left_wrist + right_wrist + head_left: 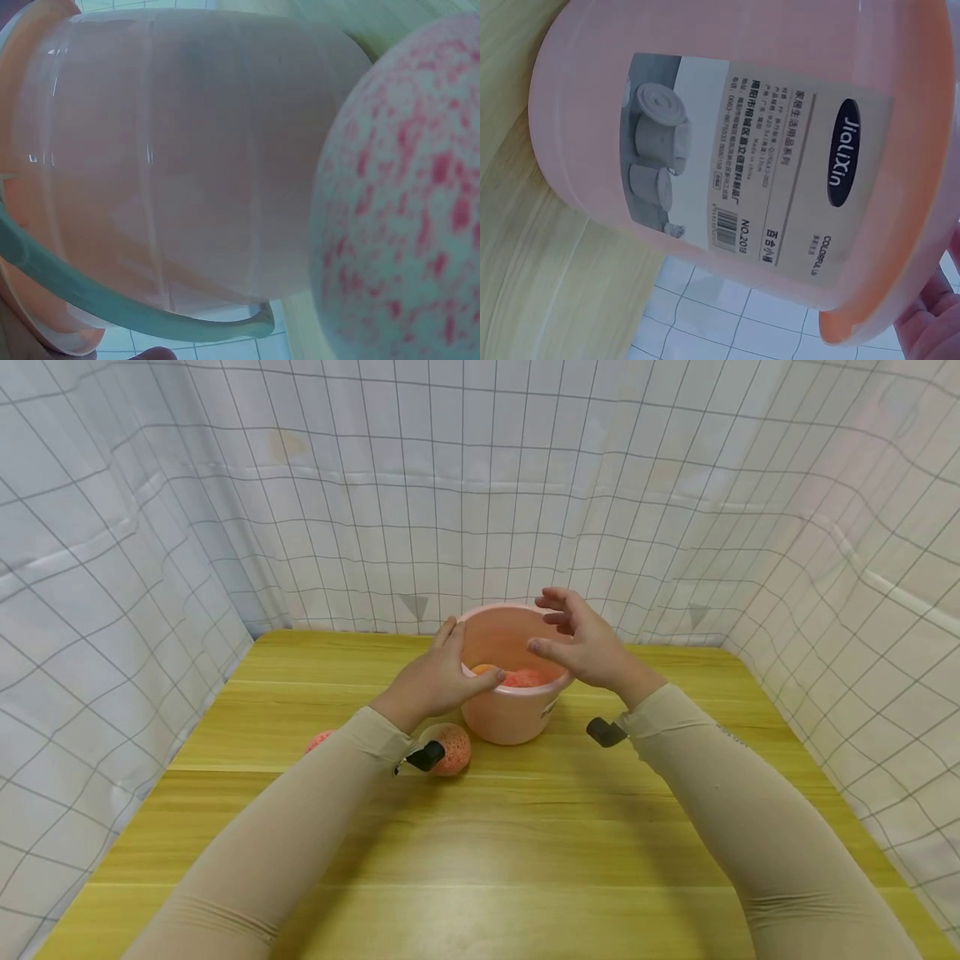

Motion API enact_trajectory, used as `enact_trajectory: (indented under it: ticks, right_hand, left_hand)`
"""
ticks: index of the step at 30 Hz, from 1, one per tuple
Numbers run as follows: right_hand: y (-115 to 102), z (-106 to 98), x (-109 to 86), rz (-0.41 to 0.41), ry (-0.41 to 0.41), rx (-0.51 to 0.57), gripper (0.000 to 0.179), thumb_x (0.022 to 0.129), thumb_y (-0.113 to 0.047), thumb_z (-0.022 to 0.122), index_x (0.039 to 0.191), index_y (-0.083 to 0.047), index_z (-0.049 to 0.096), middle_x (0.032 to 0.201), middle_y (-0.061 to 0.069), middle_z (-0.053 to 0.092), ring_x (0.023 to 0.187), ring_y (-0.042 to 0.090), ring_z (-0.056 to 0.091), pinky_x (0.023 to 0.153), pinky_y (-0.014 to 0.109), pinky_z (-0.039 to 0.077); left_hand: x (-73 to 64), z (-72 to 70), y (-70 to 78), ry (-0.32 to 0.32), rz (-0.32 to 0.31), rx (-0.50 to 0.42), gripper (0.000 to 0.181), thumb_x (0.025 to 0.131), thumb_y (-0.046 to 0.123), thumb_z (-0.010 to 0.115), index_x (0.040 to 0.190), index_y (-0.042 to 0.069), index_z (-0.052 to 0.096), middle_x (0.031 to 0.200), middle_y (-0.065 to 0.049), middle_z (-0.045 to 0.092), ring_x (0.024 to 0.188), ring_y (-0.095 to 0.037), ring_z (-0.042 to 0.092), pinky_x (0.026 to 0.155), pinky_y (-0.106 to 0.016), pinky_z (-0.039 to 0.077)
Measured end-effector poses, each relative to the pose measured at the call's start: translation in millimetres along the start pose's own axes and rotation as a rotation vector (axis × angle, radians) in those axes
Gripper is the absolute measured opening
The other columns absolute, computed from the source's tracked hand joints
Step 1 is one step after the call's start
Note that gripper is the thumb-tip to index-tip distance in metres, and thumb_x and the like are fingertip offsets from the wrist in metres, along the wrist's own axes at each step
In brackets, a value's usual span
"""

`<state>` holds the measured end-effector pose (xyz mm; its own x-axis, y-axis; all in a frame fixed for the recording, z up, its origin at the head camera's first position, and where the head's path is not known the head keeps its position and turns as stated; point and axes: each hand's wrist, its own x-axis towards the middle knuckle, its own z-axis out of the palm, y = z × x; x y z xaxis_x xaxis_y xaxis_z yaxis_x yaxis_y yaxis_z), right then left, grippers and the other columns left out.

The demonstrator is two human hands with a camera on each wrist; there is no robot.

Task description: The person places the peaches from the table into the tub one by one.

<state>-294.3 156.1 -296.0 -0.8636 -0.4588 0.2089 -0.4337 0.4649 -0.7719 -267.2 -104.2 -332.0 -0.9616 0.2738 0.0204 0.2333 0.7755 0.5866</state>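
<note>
A pink plastic bucket (504,717) stands upright on the table, with a red speckled ball (522,678) and part of an orange-yellow thing (486,669) visible inside. At its left side my left hand (435,679) lies against the rim, fingers fairly straight and thumb reaching over the edge. Above the right rim hovers my right hand (592,647), fingers loosely bent and nothing held. Beside the bucket, below my left wrist, sits a white ball with red speckles (405,202). The bucket's grey-green handle (135,311) shows in the left wrist view.
Another red ball (319,740) is partly hidden behind the left sleeve. A printed label (780,165) faces the right wrist camera. The wooden table (480,860) is bounded by white grid-patterned curtains (480,510) at the back and both sides.
</note>
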Motion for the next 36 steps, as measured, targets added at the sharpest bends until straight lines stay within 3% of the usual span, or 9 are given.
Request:
enact_trajectory:
  ticks: [12, 25, 36]
  right_hand:
    - [2, -1, -3.1, 0.021, 0.047, -0.107, 0.065, 0.109, -0.035, 0.058, 0.161, -0.004, 0.035, 0.167, 0.016, 0.038, 0.154, 0.040, 0.035, 0.126, 0.059, 0.030]
    - [11, -4, -4.5, 0.079, 0.017, -0.289, 0.077, 0.109, -0.050, 0.050, 0.168, -0.009, 0.024, 0.173, 0.018, 0.026, 0.161, 0.038, 0.023, 0.127, 0.062, 0.025]
    - [19, -2, -8.3, 0.099, -0.005, -0.315, 0.085, 0.107, -0.054, 0.051, 0.167, -0.003, 0.020, 0.173, 0.021, 0.025, 0.159, 0.040, 0.027, 0.127, 0.061, 0.027]
  left_hand:
    - [0.2, -0.1, -0.8, -0.007, 0.008, -0.039, 0.118, 0.089, 0.077, 0.060, 0.171, 0.015, 0.002, 0.179, -0.007, -0.005, 0.143, -0.043, 0.052, 0.115, -0.060, 0.045]
    - [0.3, 0.5, -1.5, 0.003, 0.019, -0.027, 0.118, 0.089, 0.077, 0.060, 0.171, 0.014, 0.005, 0.179, -0.011, -0.002, 0.139, -0.044, 0.055, 0.112, -0.062, 0.047]
    - [-0.7, 0.3, -0.7, 0.008, 0.028, -0.032, 0.119, 0.089, 0.077, 0.060, 0.171, 0.014, 0.004, 0.179, -0.014, -0.001, 0.136, -0.044, 0.058, 0.111, -0.061, 0.048]
